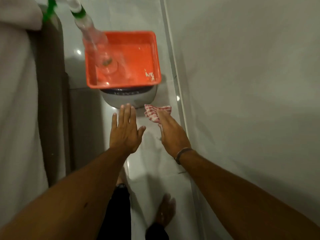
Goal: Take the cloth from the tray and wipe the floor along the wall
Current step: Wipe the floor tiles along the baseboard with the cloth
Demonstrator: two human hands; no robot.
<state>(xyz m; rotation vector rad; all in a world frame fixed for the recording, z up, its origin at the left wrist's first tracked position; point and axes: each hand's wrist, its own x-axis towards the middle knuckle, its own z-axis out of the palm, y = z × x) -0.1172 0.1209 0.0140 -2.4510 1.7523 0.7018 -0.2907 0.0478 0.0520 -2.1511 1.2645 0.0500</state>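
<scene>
The right hand pinches the checked cloth in its fingers, near the wall and just in front of the orange tray. The left hand hovers flat beside it over the floor, fingers straight and together.

Probably a home bedroom, glossy white floor tiles, plain painted wall, sheet-draped bed edge alongside.
</scene>
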